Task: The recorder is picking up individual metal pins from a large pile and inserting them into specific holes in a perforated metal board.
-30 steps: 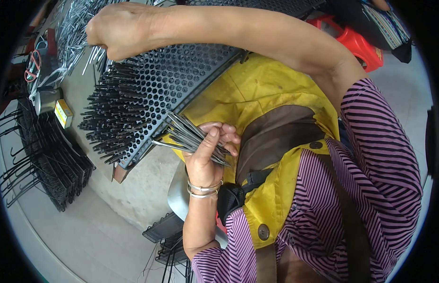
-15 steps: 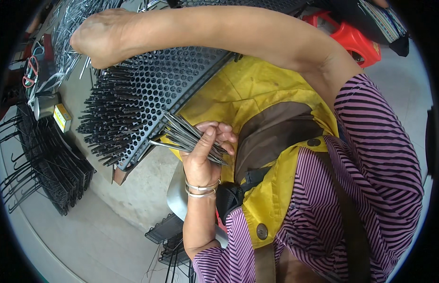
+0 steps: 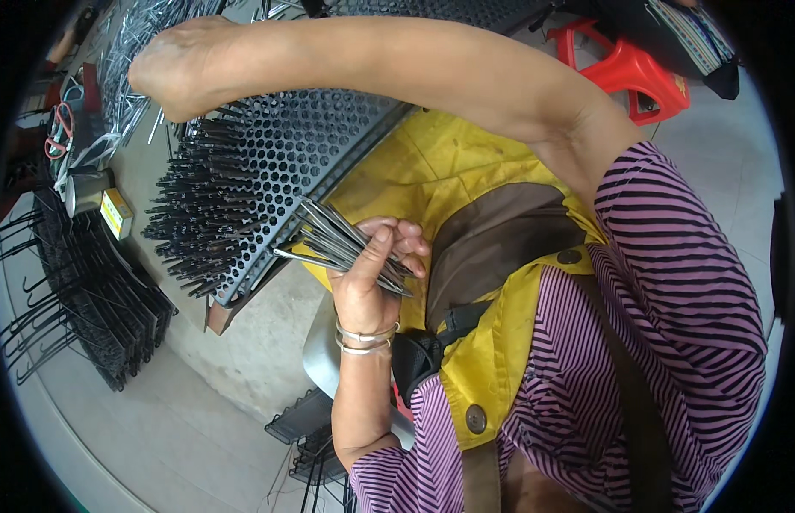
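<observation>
A bundle of thin grey metal rods point(image 3: 333, 239) lies across my left hand point(image 3: 372, 265), the thumb pressed over it and the fingers curled around. The rods' far ends reach the near edge of a black perforated tray point(image 3: 316, 141). Many dark rods point(image 3: 201, 201) stand packed in the holes on the tray's left part. My right arm stretches across the top, and my right hand point(image 3: 179, 73) is bent down, closed in a fist shape above the tray's far left corner. Its fingertips, and whatever they may hold, are hidden behind the back of the hand.
Loose silvery rods point(image 3: 162, 38) are heaped at the far left. Scissors point(image 3: 60, 132), a metal can point(image 3: 85, 190) and a small yellow box point(image 3: 115, 214) sit along the left. Black wire racks with hooks point(image 3: 98, 299) stand below them. A red stool point(image 3: 641, 77) is at far right.
My right forearm and elbow have dropped slightly in the picture, the hand staying over the same corner. The left hand and its bundle look almost unchanged. The surroundings shift very slightly with the view.
</observation>
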Motion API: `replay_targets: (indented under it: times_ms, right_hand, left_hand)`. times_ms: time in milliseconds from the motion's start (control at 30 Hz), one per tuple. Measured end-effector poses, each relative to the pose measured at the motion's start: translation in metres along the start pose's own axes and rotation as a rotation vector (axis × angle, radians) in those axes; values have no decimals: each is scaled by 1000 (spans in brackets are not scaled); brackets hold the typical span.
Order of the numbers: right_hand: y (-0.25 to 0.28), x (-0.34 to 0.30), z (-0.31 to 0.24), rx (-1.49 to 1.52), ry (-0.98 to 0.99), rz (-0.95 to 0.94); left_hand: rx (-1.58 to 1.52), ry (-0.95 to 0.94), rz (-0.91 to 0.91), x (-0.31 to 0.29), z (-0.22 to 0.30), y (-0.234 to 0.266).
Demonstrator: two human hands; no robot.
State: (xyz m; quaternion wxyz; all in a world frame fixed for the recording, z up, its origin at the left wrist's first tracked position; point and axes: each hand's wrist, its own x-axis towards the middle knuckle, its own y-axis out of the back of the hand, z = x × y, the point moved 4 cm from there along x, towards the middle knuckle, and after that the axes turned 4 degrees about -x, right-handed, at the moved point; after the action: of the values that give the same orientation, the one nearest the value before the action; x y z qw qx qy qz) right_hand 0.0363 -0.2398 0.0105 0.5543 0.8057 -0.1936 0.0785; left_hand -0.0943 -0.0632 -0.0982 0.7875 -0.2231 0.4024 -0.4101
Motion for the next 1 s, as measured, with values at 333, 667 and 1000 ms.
replay_targets:
  times_ms: [333,667,1000]
  right_hand:
    - [6,-24,-1,48,-16,41]
    - [-3,-21,-3,-12,56,2]
    - [-12,-48,32,111,-24,190]
  left_hand:
    - [-27,23,6,0,-3,4]
    - [-22,19,1,1,-3,3]
    - [-11,25,35,0,-1,2]
